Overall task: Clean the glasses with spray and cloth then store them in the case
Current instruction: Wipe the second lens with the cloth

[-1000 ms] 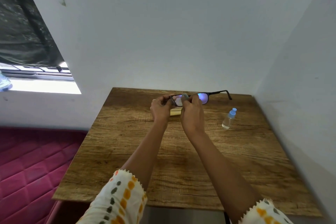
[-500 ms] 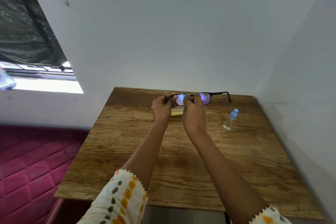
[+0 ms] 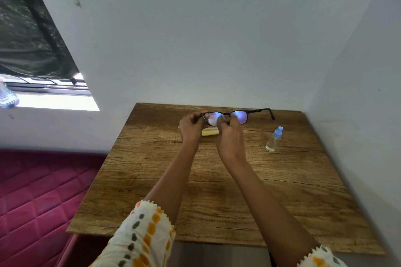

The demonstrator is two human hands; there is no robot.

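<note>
I hold black-framed glasses [image 3: 239, 115] above the far part of the wooden table [image 3: 217, 191]. My left hand [image 3: 192, 128] grips the frame's left end near the hinge. My right hand [image 3: 230, 134] pinches a small pale cloth [image 3: 221, 117] against the left lens by the bridge. The right temple arm sticks out open to the right. A small clear spray bottle [image 3: 274, 139] with a blue cap stands on the table to the right of my hands. A pale yellow object [image 3: 210, 131] lies on the table under my hands, mostly hidden.
White walls close the table at the back and along the right side. A pink quilted mattress [image 3: 36, 197] lies to the left, below table level. A window with a dark curtain [image 3: 28, 34] is at the upper left.
The glasses and both hands stay nearly in place, held much as before; my right fingers shift slightly on the left lens. The view has tilted a little.
</note>
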